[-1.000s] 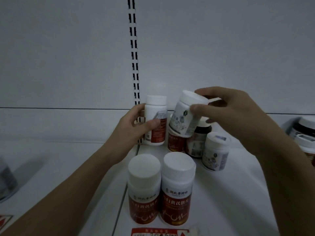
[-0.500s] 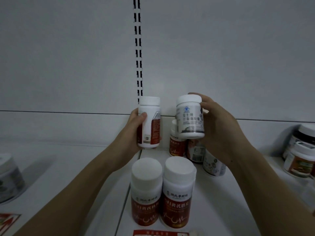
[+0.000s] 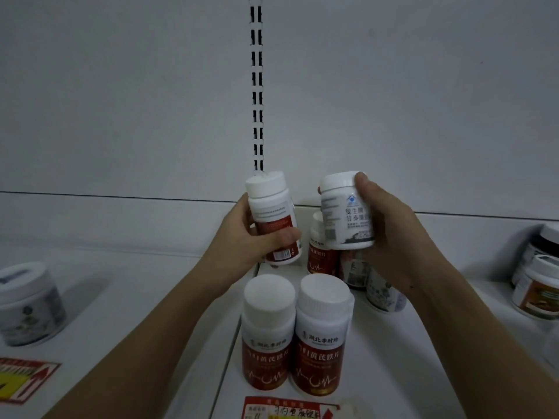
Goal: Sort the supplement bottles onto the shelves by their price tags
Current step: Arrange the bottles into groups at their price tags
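Open shelf (image 3: 145,285) left; front bottles (image 3: 295,334) and rear bottles (image 3: 351,267) crowd the centre.

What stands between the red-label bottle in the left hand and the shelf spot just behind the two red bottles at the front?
Nothing visible does. The left hand holds the red-label bottle above the shelf, and the surface behind the two front red bottles looks bare. Another red bottle stands further right, beside that spot.

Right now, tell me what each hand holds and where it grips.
Left hand: red-labelled white bottle, lower body. Right hand: grey-labelled white jar, side and cap.
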